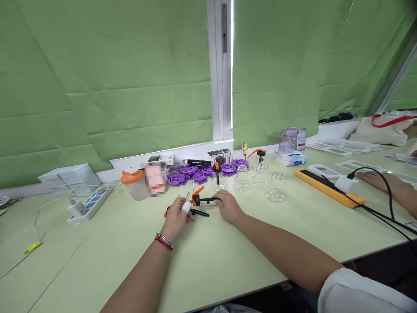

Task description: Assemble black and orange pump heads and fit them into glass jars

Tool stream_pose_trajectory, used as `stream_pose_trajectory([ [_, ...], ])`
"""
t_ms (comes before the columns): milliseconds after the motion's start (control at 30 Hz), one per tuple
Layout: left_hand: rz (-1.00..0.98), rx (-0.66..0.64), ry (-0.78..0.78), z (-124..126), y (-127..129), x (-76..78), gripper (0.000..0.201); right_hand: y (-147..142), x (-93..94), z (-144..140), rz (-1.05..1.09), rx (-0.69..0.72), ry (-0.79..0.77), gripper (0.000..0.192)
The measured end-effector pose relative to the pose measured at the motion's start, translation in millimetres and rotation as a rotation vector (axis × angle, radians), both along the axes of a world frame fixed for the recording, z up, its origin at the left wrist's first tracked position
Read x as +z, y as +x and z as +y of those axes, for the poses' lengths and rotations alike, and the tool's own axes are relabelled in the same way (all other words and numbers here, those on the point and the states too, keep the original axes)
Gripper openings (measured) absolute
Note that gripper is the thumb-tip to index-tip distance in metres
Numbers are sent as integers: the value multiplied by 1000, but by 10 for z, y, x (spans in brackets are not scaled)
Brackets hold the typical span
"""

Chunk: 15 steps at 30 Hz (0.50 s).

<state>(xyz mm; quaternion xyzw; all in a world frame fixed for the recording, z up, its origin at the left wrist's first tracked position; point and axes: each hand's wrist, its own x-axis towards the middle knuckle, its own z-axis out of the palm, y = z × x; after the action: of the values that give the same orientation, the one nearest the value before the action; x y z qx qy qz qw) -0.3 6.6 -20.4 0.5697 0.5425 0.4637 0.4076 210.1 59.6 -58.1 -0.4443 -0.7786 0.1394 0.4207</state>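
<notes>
Both my hands rest on the pale green table around a small black and orange pump tool [201, 199]. My left hand [177, 214], with a white wrap on one finger and a red and silver bracelet at the wrist, pinches its orange end together with a thin black rod [199, 213]. My right hand [228, 205] holds the tool's black bar at the other end. Just beyond stand several clear glass cups [260, 177], one with a black and orange pump [216, 173] on top.
Purple plastic wheels [195, 173] lie behind the cups. An orange-lidded cup [134, 184] and a white power strip [87, 204] sit at left. A yellow-orange bar [329, 187] with a charger and black cable lies at right, near another person's hand [374, 179].
</notes>
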Motion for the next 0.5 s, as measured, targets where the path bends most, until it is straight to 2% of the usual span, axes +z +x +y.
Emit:
stream_pose_trajectory([
  [100, -159, -100, -12, -44, 49, 52, 49, -54, 26, -117, 43, 90, 143, 18],
  [200, -225, -179, -35, -68, 76, 73, 46, -107, 54, -205, -4, 185, 215, 18],
  [267, -256, -164, -40, -56, 66, 60, 43, -92, 85, -199, -32, 188, 270, 19],
  [333, -292, -118, -34, -25, 39, 35, 40, -8, 120, -119, 16, 55, 370, 27],
  [400, -330, -64, -27, 10, 6, 9, 38, 146, 139, 28, 141, -216, 465, 44],
  [467, -369, -17, -26, 35, -22, -5, 37, 345, 123, 211, 226, -451, 450, 56],
  [500, -389, -2, -31, 42, -32, -7, 36, 446, 100, 302, 234, -512, 403, 62],
])
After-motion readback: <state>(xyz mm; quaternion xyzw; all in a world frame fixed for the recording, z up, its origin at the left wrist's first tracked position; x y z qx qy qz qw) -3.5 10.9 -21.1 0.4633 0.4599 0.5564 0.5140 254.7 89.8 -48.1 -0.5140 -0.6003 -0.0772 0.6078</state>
